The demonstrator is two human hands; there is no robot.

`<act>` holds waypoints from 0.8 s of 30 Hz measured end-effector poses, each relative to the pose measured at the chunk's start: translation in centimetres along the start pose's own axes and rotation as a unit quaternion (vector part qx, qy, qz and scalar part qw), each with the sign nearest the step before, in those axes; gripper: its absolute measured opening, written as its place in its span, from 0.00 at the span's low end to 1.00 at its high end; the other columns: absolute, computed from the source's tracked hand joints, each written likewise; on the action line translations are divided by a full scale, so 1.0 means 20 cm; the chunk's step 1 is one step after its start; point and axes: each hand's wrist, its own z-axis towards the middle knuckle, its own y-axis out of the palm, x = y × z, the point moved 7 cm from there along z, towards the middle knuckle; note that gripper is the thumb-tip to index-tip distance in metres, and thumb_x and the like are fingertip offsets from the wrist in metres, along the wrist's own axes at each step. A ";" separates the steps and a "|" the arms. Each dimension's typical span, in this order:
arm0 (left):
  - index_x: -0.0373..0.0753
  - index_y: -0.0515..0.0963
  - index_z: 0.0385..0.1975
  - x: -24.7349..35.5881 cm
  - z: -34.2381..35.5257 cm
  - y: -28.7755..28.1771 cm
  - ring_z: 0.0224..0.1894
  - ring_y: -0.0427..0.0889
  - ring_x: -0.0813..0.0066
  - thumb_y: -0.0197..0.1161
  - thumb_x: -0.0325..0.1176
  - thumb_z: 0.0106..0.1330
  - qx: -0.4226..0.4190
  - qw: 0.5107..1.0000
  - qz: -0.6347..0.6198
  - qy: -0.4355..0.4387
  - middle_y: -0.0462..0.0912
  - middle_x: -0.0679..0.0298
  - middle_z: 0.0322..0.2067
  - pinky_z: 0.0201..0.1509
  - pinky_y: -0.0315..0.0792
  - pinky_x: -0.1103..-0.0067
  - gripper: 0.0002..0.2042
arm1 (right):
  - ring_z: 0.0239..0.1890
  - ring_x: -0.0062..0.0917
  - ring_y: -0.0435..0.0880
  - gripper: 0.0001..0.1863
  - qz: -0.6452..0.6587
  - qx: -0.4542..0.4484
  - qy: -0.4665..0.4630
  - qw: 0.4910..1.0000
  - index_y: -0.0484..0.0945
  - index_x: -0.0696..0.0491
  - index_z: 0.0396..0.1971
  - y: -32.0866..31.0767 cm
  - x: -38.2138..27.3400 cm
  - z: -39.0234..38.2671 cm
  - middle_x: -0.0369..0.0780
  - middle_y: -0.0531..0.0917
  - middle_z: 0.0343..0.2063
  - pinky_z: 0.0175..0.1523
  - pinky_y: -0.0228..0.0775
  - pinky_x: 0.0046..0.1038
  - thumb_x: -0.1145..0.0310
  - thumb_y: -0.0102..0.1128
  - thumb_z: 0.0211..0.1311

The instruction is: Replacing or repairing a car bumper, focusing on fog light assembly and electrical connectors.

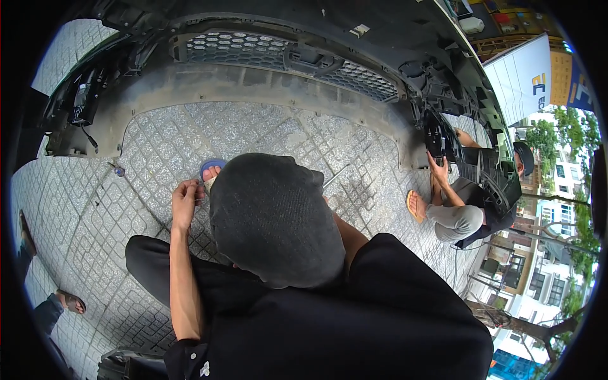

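My left hand hovers above the paving, its fingers curled and pinched together. Whatever may be between the fingertips is too small to make out. Close by on its right is a foot in a blue sandal. A large dark grey cap fills the middle of the view. It covers my right hand; only a piece of the right arm shows beside it. Ahead, the inner side of a large black car bumper with a honeycomb grille arches across the paving.
At the right a crouching co-worker's hand touches a black part at the bumper's end. A thin metal rod and a small bluish object lie on the paving. Another person's sandalled foot is at the left.
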 end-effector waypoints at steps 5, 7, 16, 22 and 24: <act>0.35 0.82 0.54 0.00 -0.01 0.00 0.37 0.83 0.81 0.58 0.39 0.82 0.006 1.000 -0.022 -0.005 0.88 0.66 0.38 0.42 0.76 0.81 0.14 | 0.24 0.26 0.92 0.21 0.047 0.002 0.002 0.999 0.85 0.60 0.36 -0.01 0.00 0.00 0.41 0.91 0.26 0.29 0.89 0.31 0.55 0.80 0.61; 0.35 0.82 0.54 0.03 -0.02 0.01 0.37 0.83 0.81 0.57 0.39 0.83 0.008 1.000 -0.019 -0.008 0.88 0.66 0.39 0.42 0.76 0.81 0.14 | 0.25 0.26 0.92 0.22 0.048 0.004 -0.002 0.999 0.85 0.60 0.37 -0.01 0.00 -0.01 0.41 0.91 0.27 0.29 0.89 0.31 0.55 0.80 0.61; 0.34 0.81 0.55 0.22 -0.13 0.04 0.39 0.85 0.78 0.56 0.36 0.83 0.041 0.988 -0.150 0.012 0.87 0.63 0.41 0.45 0.79 0.79 0.14 | 0.29 0.32 0.93 0.24 0.052 0.018 -0.037 0.998 0.83 0.60 0.46 -0.08 -0.03 -0.06 0.45 0.92 0.36 0.30 0.90 0.34 0.57 0.80 0.61; 0.34 0.81 0.55 0.27 -0.23 -0.01 0.41 0.85 0.78 0.56 0.34 0.83 0.076 0.981 -0.180 0.006 0.88 0.62 0.42 0.47 0.79 0.79 0.13 | 0.28 0.34 0.91 0.24 0.140 -0.078 -0.080 0.984 0.83 0.59 0.46 -0.04 0.02 -0.05 0.44 0.91 0.35 0.28 0.87 0.38 0.56 0.80 0.61; 0.34 0.82 0.55 0.29 -0.26 -0.02 0.41 0.85 0.78 0.56 0.34 0.83 0.085 0.977 -0.193 0.013 0.88 0.62 0.42 0.47 0.79 0.79 0.13 | 0.30 0.34 0.91 0.20 0.193 -0.076 -0.046 0.977 0.83 0.58 0.45 0.00 0.06 0.01 0.44 0.90 0.35 0.30 0.87 0.39 0.61 0.78 0.62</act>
